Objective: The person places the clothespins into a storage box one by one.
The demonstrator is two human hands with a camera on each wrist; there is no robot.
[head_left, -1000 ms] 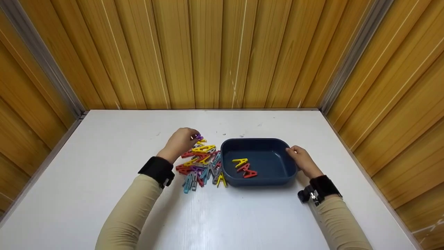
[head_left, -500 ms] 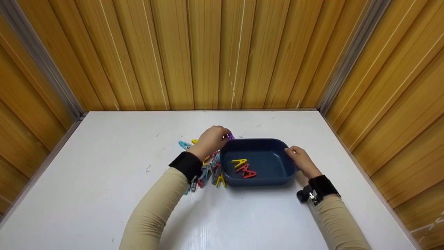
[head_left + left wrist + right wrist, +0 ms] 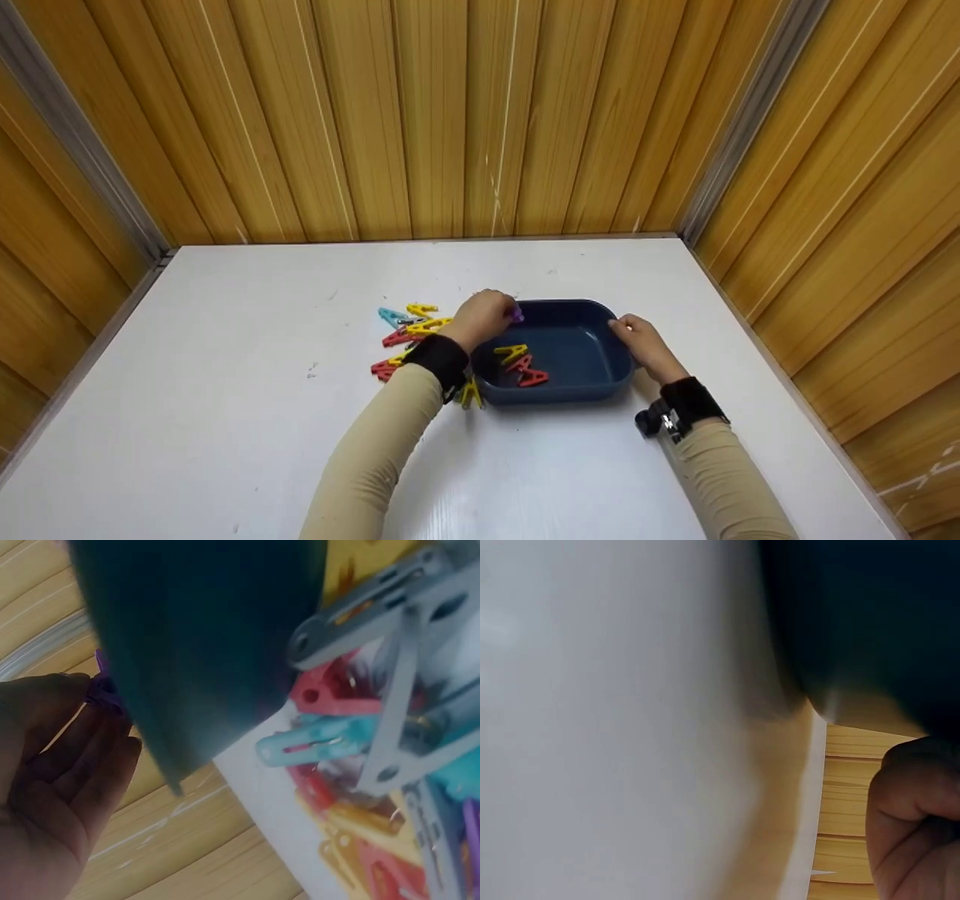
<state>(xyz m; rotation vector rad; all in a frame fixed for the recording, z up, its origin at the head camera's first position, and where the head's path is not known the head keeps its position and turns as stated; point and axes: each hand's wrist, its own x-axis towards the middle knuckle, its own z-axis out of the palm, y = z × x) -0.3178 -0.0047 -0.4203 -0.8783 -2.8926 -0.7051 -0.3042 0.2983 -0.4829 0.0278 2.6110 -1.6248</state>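
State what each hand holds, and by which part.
The left hand pinches a small purple plastic clip; which end cannot be told. The right hand grips the dark-blue rounded rectangular basin by its right rim.

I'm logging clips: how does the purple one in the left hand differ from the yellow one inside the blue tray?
The purple clip is pinched by the left hand; the yellow clip lies in the tray. The purple clip is partly hidden; the yellow clip's A-shape shows plainly. Both look brightly coloured.

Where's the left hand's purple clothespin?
In the head view, the purple clothespin is pinched in the left hand, at the far left corner of the dark blue tub.
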